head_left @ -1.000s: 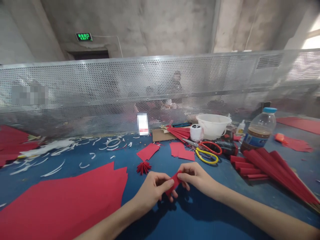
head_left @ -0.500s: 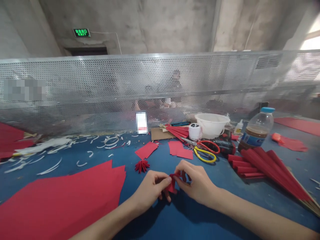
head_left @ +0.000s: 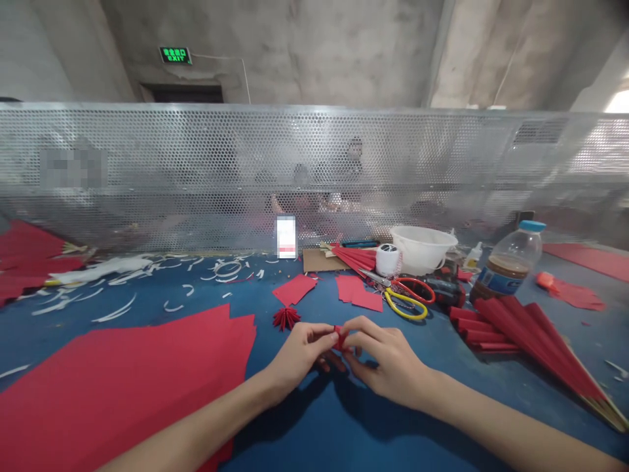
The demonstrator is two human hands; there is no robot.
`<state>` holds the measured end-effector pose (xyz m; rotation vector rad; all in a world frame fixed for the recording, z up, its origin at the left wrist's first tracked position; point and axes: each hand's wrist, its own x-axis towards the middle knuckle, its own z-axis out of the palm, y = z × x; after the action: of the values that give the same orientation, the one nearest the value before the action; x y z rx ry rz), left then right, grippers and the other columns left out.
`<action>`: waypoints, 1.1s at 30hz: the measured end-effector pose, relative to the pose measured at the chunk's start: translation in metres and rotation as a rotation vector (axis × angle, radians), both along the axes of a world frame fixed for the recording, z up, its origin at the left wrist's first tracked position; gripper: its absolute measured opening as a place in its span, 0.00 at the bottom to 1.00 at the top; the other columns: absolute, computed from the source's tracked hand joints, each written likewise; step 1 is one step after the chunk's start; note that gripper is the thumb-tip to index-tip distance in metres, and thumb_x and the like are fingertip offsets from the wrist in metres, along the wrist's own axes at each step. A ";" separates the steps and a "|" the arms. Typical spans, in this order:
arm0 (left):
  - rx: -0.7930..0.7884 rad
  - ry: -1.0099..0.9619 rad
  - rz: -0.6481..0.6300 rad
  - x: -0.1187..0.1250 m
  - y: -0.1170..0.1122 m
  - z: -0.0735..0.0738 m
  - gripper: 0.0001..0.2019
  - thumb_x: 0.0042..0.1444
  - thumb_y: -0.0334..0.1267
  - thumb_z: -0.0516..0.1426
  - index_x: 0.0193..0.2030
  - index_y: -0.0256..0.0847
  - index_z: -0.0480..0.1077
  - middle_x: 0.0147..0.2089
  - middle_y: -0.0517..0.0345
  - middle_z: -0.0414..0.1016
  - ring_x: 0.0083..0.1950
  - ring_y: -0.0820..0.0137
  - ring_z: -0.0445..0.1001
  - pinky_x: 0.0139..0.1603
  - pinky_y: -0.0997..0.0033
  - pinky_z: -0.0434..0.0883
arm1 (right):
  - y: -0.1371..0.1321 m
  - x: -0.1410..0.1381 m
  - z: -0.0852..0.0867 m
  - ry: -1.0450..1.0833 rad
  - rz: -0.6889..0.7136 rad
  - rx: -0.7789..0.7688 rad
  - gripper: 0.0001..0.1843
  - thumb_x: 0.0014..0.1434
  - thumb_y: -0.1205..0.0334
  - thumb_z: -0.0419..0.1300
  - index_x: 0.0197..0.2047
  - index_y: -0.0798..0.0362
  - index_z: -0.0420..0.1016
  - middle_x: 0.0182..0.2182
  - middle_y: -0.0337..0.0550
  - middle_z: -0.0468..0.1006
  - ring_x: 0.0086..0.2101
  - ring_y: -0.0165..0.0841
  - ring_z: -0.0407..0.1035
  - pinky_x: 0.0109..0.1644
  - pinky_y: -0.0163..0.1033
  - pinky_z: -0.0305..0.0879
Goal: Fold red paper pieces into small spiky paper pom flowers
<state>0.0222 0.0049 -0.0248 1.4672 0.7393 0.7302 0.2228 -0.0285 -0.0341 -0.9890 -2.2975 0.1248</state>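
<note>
Two hands are working one sm. red paper piece (head_left: 339,337) betw. them, above the near-centre of the blue worktop (head_left: 319,432). It's looking creased & narrow, mostly hidden by fingers; exact shape can't tell. L hand (head_left: 297,354): grip is pinching its left edge, thumb on top. R hand (head_left: 393,360): fingers are curling against its right edge; pinching or not, can't tell. Red pleated rosette (head_left: 286,318) is sitting just far of L hand; scissors (head_left: 388,283) are lying far of R hand. Bare blue's showing nearside & right, twd. pleated fans (head_left: 531,331); lg. red sheets (head_left: 147,373) are filling near left.
</note>
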 end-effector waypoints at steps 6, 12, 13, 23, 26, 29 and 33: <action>0.089 0.079 -0.005 0.003 -0.001 -0.006 0.18 0.61 0.48 0.55 0.47 0.35 0.76 0.36 0.52 0.79 0.31 0.68 0.78 0.27 0.76 0.64 | 0.004 0.001 0.005 0.264 -0.038 -0.155 0.07 0.66 0.59 0.53 0.45 0.51 0.69 0.40 0.46 0.76 0.32 0.32 0.69 0.35 0.36 0.64; 0.147 0.149 -0.015 0.005 -0.004 -0.006 0.17 0.63 0.46 0.53 0.43 0.34 0.76 0.38 0.50 0.80 0.25 0.73 0.75 0.26 0.76 0.64 | 0.015 0.003 0.004 0.183 -0.057 -0.355 0.13 0.65 0.53 0.56 0.35 0.52 0.74 0.25 0.38 0.77 0.24 0.29 0.65 0.29 0.34 0.58; 0.140 0.146 -0.001 0.005 -0.004 -0.007 0.17 0.62 0.47 0.54 0.43 0.34 0.76 0.38 0.50 0.80 0.25 0.73 0.76 0.26 0.76 0.65 | 0.016 0.003 0.004 0.203 -0.061 -0.377 0.14 0.65 0.53 0.56 0.34 0.53 0.75 0.25 0.38 0.77 0.24 0.29 0.65 0.28 0.34 0.58; 0.116 0.145 0.066 0.003 -0.002 -0.012 0.19 0.58 0.49 0.58 0.43 0.33 0.78 0.35 0.47 0.81 0.29 0.67 0.79 0.26 0.75 0.67 | 0.023 0.003 0.002 0.458 0.043 -0.671 0.20 0.63 0.46 0.57 0.36 0.56 0.75 0.29 0.41 0.77 0.24 0.28 0.67 0.28 0.33 0.62; 0.117 0.153 0.070 0.004 -0.003 -0.011 0.20 0.57 0.49 0.59 0.44 0.33 0.79 0.33 0.48 0.81 0.28 0.67 0.79 0.26 0.74 0.67 | 0.024 0.004 0.003 0.461 0.057 -0.695 0.21 0.63 0.46 0.57 0.34 0.57 0.75 0.26 0.40 0.75 0.23 0.27 0.66 0.28 0.33 0.62; 0.109 0.154 0.078 0.004 -0.003 -0.010 0.20 0.57 0.49 0.59 0.43 0.33 0.79 0.33 0.47 0.81 0.28 0.67 0.79 0.26 0.74 0.67 | 0.026 0.006 0.003 0.466 0.072 -0.730 0.21 0.62 0.45 0.58 0.34 0.57 0.76 0.23 0.39 0.73 0.22 0.27 0.65 0.28 0.33 0.61; 0.079 0.156 0.063 0.004 -0.002 -0.006 0.17 0.56 0.46 0.60 0.41 0.32 0.79 0.36 0.45 0.81 0.26 0.69 0.78 0.24 0.76 0.65 | 0.030 0.008 0.002 0.475 0.101 -0.773 0.22 0.61 0.45 0.59 0.33 0.58 0.77 0.25 0.41 0.76 0.22 0.27 0.65 0.29 0.33 0.62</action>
<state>0.0258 0.0027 -0.0312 1.5919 0.8872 0.7049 0.2307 0.0013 -0.0324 -1.0425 -1.8517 1.2208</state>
